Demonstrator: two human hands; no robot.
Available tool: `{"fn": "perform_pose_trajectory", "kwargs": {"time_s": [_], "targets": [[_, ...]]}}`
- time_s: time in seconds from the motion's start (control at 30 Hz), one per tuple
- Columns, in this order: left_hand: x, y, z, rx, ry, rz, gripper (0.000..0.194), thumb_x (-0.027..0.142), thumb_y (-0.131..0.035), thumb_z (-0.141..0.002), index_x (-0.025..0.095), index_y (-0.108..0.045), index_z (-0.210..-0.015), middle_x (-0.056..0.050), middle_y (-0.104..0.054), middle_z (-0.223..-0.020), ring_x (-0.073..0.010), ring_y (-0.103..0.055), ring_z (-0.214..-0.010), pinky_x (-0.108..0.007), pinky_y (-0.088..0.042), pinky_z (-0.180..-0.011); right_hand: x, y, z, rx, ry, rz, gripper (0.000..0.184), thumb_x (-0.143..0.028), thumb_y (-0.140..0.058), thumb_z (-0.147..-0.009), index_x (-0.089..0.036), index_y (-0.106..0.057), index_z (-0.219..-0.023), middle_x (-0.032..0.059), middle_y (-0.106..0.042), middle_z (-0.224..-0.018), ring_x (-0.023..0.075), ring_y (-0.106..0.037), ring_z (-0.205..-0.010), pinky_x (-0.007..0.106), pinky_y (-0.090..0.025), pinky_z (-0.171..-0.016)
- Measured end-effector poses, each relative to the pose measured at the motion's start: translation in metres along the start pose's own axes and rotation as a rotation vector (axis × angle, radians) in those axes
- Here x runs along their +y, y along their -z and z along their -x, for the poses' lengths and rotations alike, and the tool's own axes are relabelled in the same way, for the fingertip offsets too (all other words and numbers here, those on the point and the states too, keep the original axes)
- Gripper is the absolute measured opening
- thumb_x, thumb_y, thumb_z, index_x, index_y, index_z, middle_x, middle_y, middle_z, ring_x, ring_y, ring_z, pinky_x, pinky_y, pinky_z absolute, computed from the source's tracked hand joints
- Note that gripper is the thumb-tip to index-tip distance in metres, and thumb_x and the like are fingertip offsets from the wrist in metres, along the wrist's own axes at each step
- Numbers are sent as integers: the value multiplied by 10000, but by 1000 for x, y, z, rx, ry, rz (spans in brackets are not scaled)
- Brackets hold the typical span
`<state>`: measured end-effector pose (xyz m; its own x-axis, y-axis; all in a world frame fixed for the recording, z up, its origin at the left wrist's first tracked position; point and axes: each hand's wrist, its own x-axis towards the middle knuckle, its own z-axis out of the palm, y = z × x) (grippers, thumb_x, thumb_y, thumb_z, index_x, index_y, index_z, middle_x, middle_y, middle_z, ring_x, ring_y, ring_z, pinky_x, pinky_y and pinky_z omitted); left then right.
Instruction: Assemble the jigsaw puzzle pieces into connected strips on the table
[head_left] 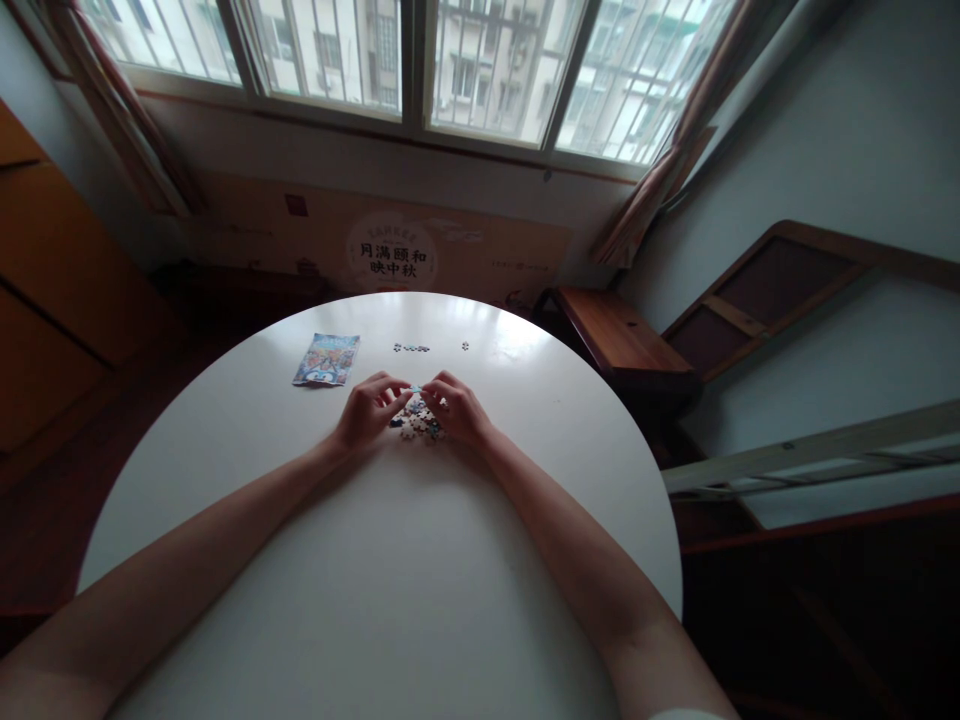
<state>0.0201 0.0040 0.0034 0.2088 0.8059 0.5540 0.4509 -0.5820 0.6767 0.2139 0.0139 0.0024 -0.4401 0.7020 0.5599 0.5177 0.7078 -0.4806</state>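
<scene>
L hand (pixel 365 411), R hand (pixel 460 406): fingertips pinching blue jigsaw pc. (pixel 415 389) betw. them, nr. pc. pile (pixel 421 430). Step: prob. 2-handed inspection; next calls for steady grip.

The left hand (pixel 367 410) and right hand (pixel 460 406) are bare. The left forearm (pixel 217 545) and right forearm (pixel 559 520), also bare, taper forward. A whitish sleeve edge (pixel 694 714) is partly visible on the right.

Round white counter (pixel 360 600) bearing a puzzle-piece heap (pixel 421 430) between left grip (pixel 367 410) and right grip (pixel 460 408); a printed sheet (pixel 328 360), beyond and left of the left grip; a short row of pieces (pixel 411 348), beyond both grips; a single piece (pixel 465 346), beyond the right grip.
</scene>
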Motion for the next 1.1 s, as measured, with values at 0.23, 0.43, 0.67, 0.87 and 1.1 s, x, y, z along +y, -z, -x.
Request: {"fn": "perform_pose_trajectory", "kwargs": {"time_s": [0.23, 0.43, 0.67, 0.87, 1.1], "targets": [[-4, 0, 0, 16, 1, -18, 268, 407, -591, -845, 167, -682, -921, -19, -588, -776, -88, -557, -570, -206, -485, -529, -1, 1, 0, -2, -19, -5, 192, -299, -498, -929, -179, -647, -912, 39, -571, -892, 104, -569, -727, 229, -438, -674], [-4, -1, 0, 11, 7, -15, 259, 400, -596, -844, 167, -685, -914, -20, -593, -777, -87, -560, -569, -205, -485, -527, -1, 1, -1, 0, -42, -7, 164, -293, -525, -914, -188, -650, -918, 37, -576, -900, 106, -572, -728, 233, -444, -682], [-3, -1, 0, -4, 3, -6, 268, 411, -592, -844, 168, -682, -914, -21, -592, -776, -90, -562, -568, -205, -485, -525, -1, 1, -1, 2, -41, -17, 152, -282, -536, -906, -184, -652, -914, 36, -577, -893, 105, -572, -722, 234, -448, -678], [-4, -1, 0, -21, -13, -3, 242, 388, -602, -840, 169, -683, -905, -17, -590, -759, -91, -567, -573, -206, -487, -531, -1, 1, 0, 9, -30, -17, 145, -281, -535, -905, -185, -644, -910, 35, -574, -904, 103, -572, -718, 227, -447, -670], [-1, -1, 0, -17, 14, 10, 215, 352, -608, -836, 167, -687, -912, -8, -592, -761, -79, -552, -555, -197, -473, -519, -1, 1, -1, 7, -20, -14, 147, -283, -523, -915, -184, -631, -900, 34, -572, -892, 104, -565, -715, 225, -436, -660]]}}
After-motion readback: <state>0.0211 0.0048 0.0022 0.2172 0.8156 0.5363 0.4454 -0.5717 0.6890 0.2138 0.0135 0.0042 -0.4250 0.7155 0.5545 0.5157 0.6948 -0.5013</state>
